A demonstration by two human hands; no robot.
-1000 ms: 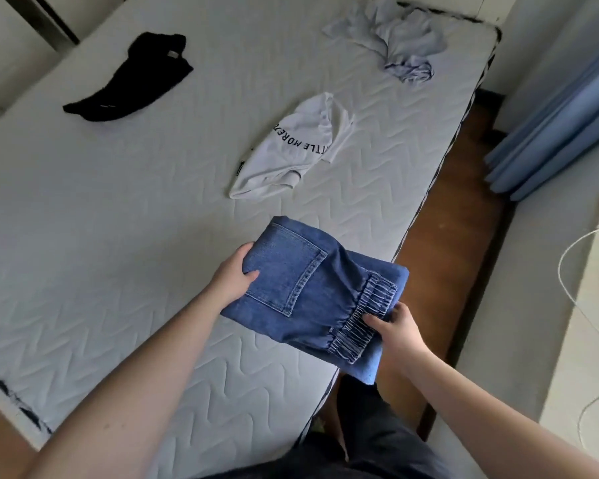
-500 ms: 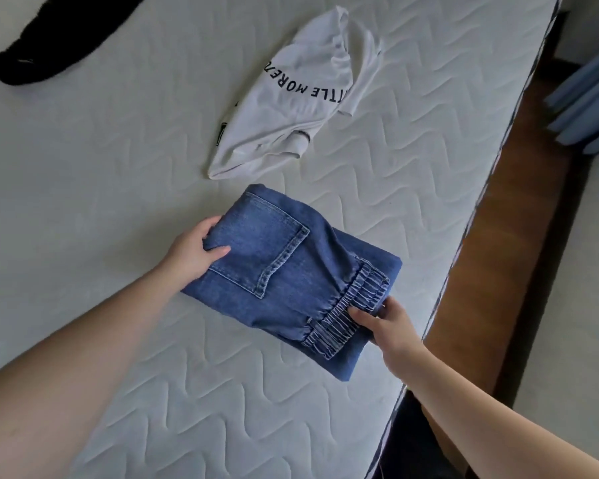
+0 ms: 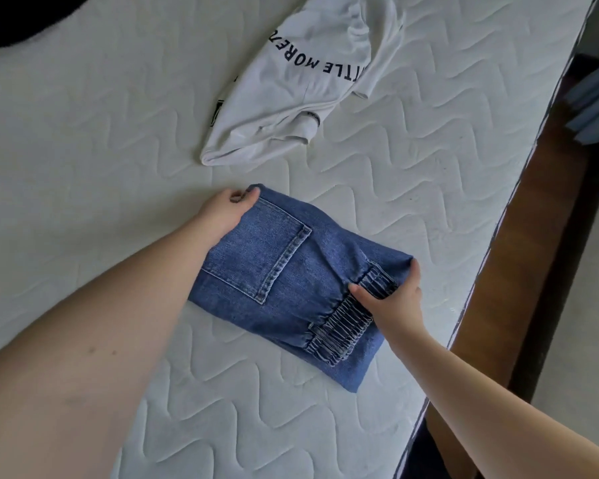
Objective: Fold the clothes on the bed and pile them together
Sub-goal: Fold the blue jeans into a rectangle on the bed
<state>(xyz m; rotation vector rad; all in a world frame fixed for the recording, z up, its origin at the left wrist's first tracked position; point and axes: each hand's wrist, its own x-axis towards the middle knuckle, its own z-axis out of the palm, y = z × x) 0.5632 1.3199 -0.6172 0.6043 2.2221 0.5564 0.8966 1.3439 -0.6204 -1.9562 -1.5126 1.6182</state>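
Over at the far left top corner there's a black garment (image 3: 11, 24) on the mattress (image 3: 83, 133), only a sliver of it in view so I can't tell what it is. My left arm comes in big from the lower left, and my left hand (image 3: 227, 210) sits at the far left corner of the folded jeans (image 3: 284, 271), fingers curled in around that corner, thumb tip touching the denim edge (it's a hold on the corner, though how much cloth is actually between my fingers I can't really see).

The jeans are folded into a chunky rectangle lying flat on the mattress, angled a bit, back pocket facing up, elastic waistband bunched along the near right side. They sit close to the right edge of the bed but fully on it.

Just beyond the jeans, apart from them, is a white t-shirt (image 3: 301, 81) still crumpled, with black lettering curving across it.

My right hand (image 3: 391, 295) grips the right end of the jeans, thumb pressed on top by the waistband and fingers wrapped over the far corner.

Past the mattress edge on the right there's brown wood floor (image 3: 533, 236), and blue curtain (image 3: 595, 98) at the upper right.
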